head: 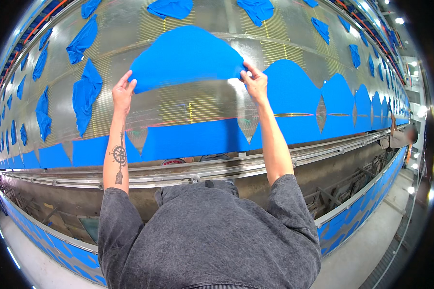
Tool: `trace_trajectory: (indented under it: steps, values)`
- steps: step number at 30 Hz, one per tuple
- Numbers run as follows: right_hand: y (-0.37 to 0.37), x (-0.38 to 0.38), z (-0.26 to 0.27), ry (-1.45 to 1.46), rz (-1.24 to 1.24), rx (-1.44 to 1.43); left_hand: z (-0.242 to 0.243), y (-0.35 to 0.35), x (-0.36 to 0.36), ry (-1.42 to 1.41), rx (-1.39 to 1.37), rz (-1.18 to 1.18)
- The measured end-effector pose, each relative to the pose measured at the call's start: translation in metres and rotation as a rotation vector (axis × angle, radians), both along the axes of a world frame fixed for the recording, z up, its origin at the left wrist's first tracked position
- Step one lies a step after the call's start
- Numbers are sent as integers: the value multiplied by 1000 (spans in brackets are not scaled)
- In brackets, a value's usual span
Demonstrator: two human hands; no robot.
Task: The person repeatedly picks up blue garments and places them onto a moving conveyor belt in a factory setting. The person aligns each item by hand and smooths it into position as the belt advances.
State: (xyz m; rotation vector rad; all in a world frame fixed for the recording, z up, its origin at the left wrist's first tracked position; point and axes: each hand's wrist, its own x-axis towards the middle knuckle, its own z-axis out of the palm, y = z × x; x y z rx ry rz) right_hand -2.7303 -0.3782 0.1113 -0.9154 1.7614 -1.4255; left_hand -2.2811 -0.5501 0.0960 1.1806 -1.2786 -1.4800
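Observation:
A curved blue fabric panel [188,54] is stretched between my two hands above a long, shiny table [217,103]. My left hand [123,92] pinches its left corner between thumb and fingers. At the right corner, my right hand [254,81] grips the cloth the same way. The panel's lower edge is blurred. Below it, yellow ruled marks [191,108] and a pink line show on the table. Along the near edge lies a flat blue fabric piece [195,139] with slanted ends. Another domed blue panel [289,85] lies flat to the right of my right hand.
Several crumpled blue pieces [88,95] lie farther across the table. A metal rail [217,172] runs along its near side. Behind me stands another long table [361,213] bearing blue pieces. At the far right, a person [398,137] reaches over the table edge.

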Motion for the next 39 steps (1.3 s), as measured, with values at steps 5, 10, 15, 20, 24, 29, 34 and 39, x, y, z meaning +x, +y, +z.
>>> trace_trajectory:
  steps: [5,10,15,20,24,29,34,39]
  values:
    - [35,18,-62,-58,-63,93,-52,25,0,-162,162,-8]
    - [59,24,-90,-53,-4,149,-74,46,5,-334,227,45]
    - [76,22,-86,6,46,306,-77,62,18,-291,209,10]
    - [91,28,-82,34,63,223,-78,80,31,-271,174,14]
    - [105,29,-84,36,75,218,-79,90,41,-254,181,-44]
    - [117,32,-88,54,112,200,-80,98,48,-266,168,-89]
    - [121,40,-84,90,84,143,-80,103,50,-298,192,-77]
    - [121,43,-79,119,80,192,-74,107,54,-308,159,-80]
